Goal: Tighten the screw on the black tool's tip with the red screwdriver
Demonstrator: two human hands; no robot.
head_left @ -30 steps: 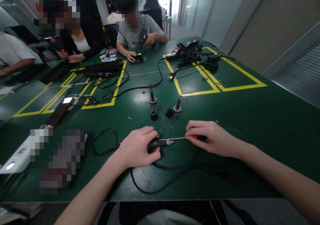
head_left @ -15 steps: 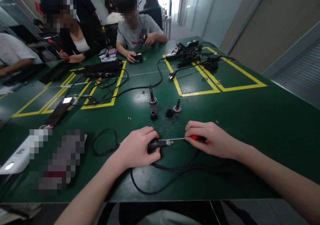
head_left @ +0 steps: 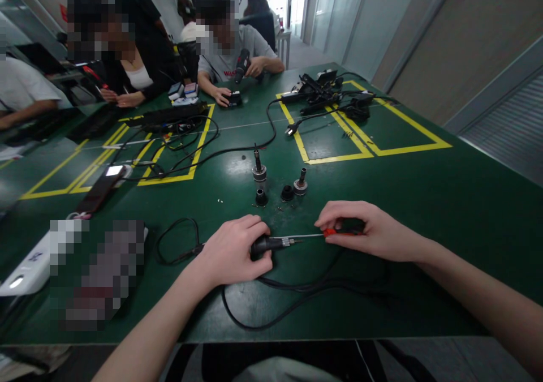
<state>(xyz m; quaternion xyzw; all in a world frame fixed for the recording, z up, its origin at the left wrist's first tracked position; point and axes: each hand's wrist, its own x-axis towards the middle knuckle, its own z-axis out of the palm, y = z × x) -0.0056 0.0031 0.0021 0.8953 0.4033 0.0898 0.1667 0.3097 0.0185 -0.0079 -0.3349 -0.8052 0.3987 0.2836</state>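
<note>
My left hand (head_left: 237,249) is closed around a black corded tool handle (head_left: 275,243), pressing it against the green table. From the handle's right end a silver metal fitting with a thin tip sticks out. My right hand (head_left: 360,229) grips a screwdriver (head_left: 345,231) with a red and black handle. Its thin shaft points left and reaches over the metal fitting to the black handle; whether its tip touches anything is hidden by my left fingers. Just beyond my hands stand two metal-collared parts (head_left: 259,171) (head_left: 300,184), two black caps (head_left: 261,197) (head_left: 287,192) and tiny screws.
A black cable (head_left: 250,328) loops in front of my hands. On the left lie a phone (head_left: 99,192) and a white device (head_left: 25,263). A cable heap (head_left: 318,90) lies at the back inside yellow tape. Across the table a person (head_left: 237,48) holds a power drill.
My right hand has shifted slightly right with the screwdriver, and its fingers have loosened, showing more of the handle. My left hand stays in place on the black handle.
</note>
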